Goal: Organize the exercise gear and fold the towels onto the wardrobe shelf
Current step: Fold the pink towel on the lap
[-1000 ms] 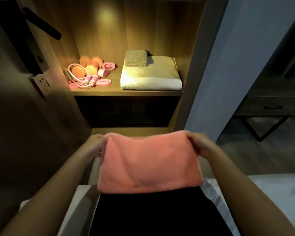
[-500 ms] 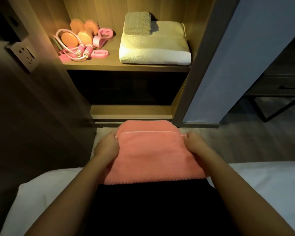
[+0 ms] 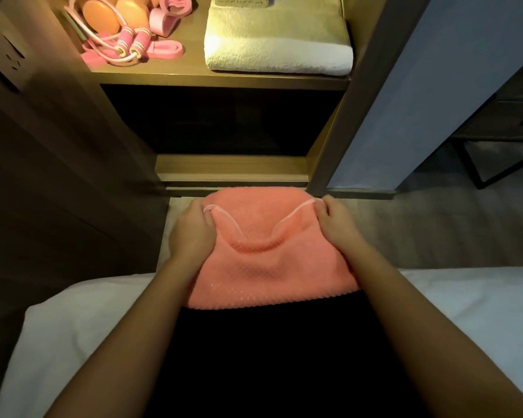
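Observation:
A salmon-pink towel (image 3: 269,267) lies on my lap, folded over on itself. My left hand (image 3: 192,233) pinches its upper left corner and my right hand (image 3: 334,226) pinches the upper right corner; the pale hem between them sags toward me in the middle. On the lit wardrobe shelf (image 3: 224,78) above lie a folded white towel (image 3: 278,46) with a small grey-green cloth (image 3: 242,0) on top, and to its left the pink exercise gear: a skipping rope (image 3: 130,43), orange pads (image 3: 103,21) and pink foam pieces (image 3: 169,10).
Below the lit shelf is a dark compartment (image 3: 221,119) and a wooden base ledge (image 3: 233,168). A wall socket (image 3: 3,52) sits at the left. White bedding (image 3: 73,321) spreads either side of my dark lap. A dark desk frame (image 3: 501,158) stands at the right.
I lowered the pink towel from held up in front of me onto my lap and folded its top edge toward me. My view tipped downward, closer to the shelf.

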